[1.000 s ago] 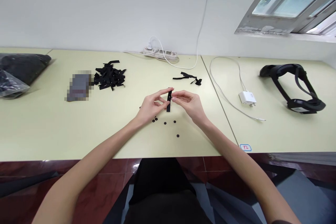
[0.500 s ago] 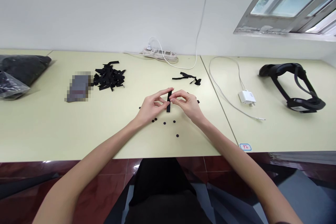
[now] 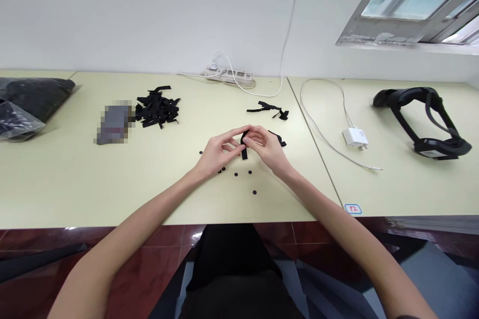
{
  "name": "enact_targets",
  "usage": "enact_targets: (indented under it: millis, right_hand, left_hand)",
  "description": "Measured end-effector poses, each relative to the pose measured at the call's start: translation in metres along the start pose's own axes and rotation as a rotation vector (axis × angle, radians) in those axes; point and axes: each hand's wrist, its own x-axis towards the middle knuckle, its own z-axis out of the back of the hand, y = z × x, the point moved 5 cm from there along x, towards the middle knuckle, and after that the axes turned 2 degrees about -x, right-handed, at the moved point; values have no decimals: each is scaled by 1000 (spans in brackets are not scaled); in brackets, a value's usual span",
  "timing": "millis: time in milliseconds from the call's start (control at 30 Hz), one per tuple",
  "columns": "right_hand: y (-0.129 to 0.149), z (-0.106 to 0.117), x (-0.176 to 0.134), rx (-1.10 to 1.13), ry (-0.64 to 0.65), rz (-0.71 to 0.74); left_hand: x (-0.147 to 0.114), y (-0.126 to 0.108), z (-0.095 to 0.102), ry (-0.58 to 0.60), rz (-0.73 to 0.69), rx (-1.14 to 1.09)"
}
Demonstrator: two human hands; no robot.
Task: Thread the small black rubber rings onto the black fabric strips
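Observation:
A short black fabric strip (image 3: pixel 244 153) is held upright between my two hands over the middle of the table. My left hand (image 3: pixel 219 153) pinches it from the left with thumb and fingertips. From the right, my right hand (image 3: pixel 267 149) closes thumb and fingers on its upper part; whether a small piece is also in that pinch is hidden. Several small round black discs, like snap buttons, lie below the hands, one disc (image 3: pixel 254 192) nearest the table's front edge. More black strips (image 3: pixel 279 138) lie just beyond my right hand.
A heap of black strips (image 3: pixel 157 107) sits at the back left, beside a blurred grey object (image 3: pixel 115 123) and a dark plastic bag (image 3: pixel 33 99). A power strip (image 3: pixel 230 76) lies by the wall. A white charger (image 3: pixel 355 138) with cable and a black headset (image 3: pixel 422 124) are on the right.
My right hand's fingers have closed further over the strip's upper end, and the strip now bends toward them. The view has shifted slightly.

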Motion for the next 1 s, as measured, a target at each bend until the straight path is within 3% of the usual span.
enact_targets:
  millis: [100,400,700,1000]
  right_hand:
    - [1,-2,0,-2,42,-4]
    - [19,4,-4,18,-85,85]
    - [26,7,-8,-203,-40,211]
    - [20,7,-7,-233,-8,196]
  left_hand:
    - [0,-3,-1,13,-7,-10]
    - [3,-2,9,-106,26,7]
    - [8,4,11,-42,131,-84]
    - [10,5,11,17,163,-92]
